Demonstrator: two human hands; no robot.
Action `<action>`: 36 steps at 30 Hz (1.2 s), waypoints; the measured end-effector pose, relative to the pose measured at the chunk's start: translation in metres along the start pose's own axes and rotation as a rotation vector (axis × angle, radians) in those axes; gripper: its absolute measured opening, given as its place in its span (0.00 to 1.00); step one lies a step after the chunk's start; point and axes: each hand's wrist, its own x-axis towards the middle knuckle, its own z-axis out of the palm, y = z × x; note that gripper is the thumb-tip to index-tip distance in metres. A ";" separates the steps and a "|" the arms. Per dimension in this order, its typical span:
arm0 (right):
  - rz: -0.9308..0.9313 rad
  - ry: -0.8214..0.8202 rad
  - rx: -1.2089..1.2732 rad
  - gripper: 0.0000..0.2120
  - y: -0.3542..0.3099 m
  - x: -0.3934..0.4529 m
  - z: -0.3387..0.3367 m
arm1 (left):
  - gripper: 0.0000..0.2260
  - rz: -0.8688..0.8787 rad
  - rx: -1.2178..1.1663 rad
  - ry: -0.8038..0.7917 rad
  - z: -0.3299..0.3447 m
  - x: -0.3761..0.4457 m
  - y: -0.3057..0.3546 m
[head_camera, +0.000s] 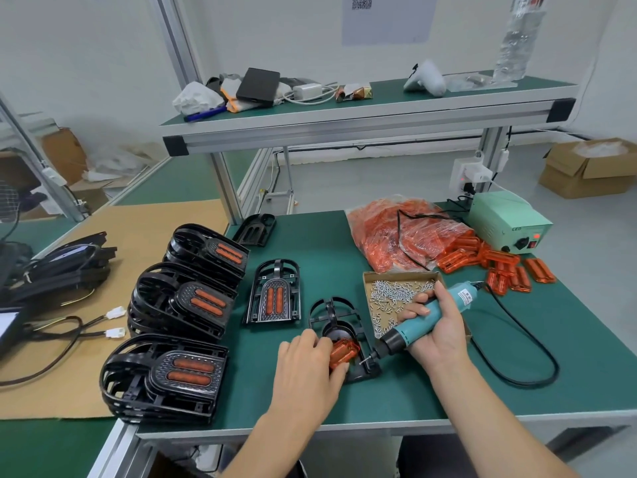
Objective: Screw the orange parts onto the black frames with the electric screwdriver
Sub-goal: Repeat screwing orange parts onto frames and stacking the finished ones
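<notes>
Just left of the screw box (400, 281), the left hand (306, 370) pins the orange part (344, 351) into the black frame (339, 326) — light, stiff plastic, likely skittish, best held at its edges — while the right hand (432, 326) grips the electric screwdriver (424, 320).

A single wide-angle view comes from a camera worn on the person's head, looking forward and steeply down over the green tabletop (465, 391) from close above its near edge. Both forearms enter from the bottom of the frame, so the left hand (305, 369) and right hand (436, 327) sit near the lens, low and centre. The lens bends straight lines toward the edges and also takes in the upper shelf (362, 112), the back wall and the floor at right.
</notes>
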 end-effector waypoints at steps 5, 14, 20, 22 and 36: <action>0.005 -0.005 0.004 0.11 0.000 -0.001 0.000 | 0.17 -0.020 0.012 0.016 -0.003 -0.006 0.011; 0.007 -0.012 0.003 0.11 0.000 0.000 -0.001 | 0.20 -0.014 -0.064 0.063 0.005 0.005 0.016; 0.021 -0.011 0.015 0.11 0.000 0.001 -0.001 | 0.20 -0.008 -0.081 -0.010 0.012 0.004 0.002; 0.019 -0.006 0.014 0.11 0.000 0.001 -0.002 | 0.16 0.032 -0.092 -0.007 0.014 -0.002 -0.003; -0.001 -0.031 0.002 0.11 -0.001 0.000 -0.002 | 0.07 0.167 -0.168 -0.127 -0.006 0.022 -0.009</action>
